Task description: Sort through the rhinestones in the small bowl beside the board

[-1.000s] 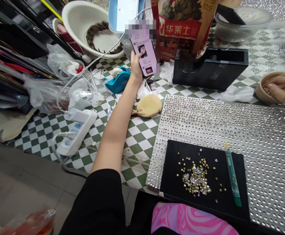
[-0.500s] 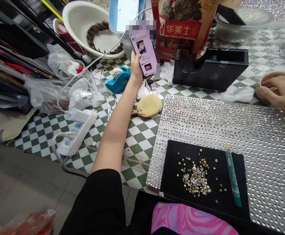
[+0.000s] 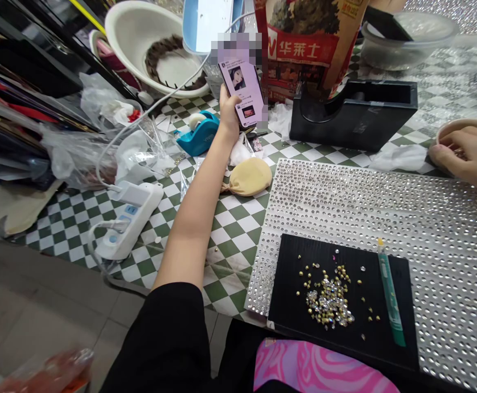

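Right hand point(image 3: 470, 155) has shifted onto the rim of a tan bowl point(image 3: 457, 124), fingers together, perhaps pinching something small inside; left hand point(image 3: 227, 113) grips a smartphone point(image 3: 242, 93) upright.

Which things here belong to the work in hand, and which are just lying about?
Work in hand: left hand holding a smartphone; right hand at a tan bowl; loose rhinestones on a black board; green-handled tool; rhinestone sheet.

Lying about: blue tape dispenser; white power strip; black stand; white basin; tan cloth pouch.
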Demonstrator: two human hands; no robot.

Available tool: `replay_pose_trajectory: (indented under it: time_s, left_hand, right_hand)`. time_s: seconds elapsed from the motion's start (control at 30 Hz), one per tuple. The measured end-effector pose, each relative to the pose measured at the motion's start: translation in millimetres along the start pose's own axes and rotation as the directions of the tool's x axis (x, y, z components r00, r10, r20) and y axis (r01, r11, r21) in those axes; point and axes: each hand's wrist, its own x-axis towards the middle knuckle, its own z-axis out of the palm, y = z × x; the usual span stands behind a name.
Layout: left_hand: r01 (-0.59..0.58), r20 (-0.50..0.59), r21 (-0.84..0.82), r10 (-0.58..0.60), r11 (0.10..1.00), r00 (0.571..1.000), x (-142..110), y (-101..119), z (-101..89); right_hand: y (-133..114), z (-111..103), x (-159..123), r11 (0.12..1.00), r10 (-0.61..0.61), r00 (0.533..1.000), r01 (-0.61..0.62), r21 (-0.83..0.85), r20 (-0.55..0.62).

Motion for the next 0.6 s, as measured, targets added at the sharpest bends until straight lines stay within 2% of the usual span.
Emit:
replay_pose_trajectory:
  time_s: [0.13,0.27,0.5,0.6]
  left_hand:
    - [-0.059,0.013,0.028,0.059,0.998,0.998,0.5,-0.7,0.0]
    - [-0.035,-0.035,-0.030,0.034,0.999,0.999,1.5,-1.8,2.1]
    - [-0.023,-0.031,-0.084,0.021,0.996,0.999,6.3,-6.9,-1.1]
    - [-0.050,0.014,-0.092,0.052,0.994,0.999,8.0,-10.0,-3.2]
  right_hand:
    - [-2.1,-0.8,-0.7,1.000,-0.001,1.000,0.001,0.008,-0.010]
    - [-3.3,-1.3,-1.1,1.000,0.006,1.000,-0.006,0.005,-0.009]
    - [-7.5,-6.1,-3.4,0.998,0.051,0.999,-0.052,0.025,0.012]
    - [-7.7,-7.4,-4.1,0.998,0.059,0.998,-0.060,0.028,0.031]
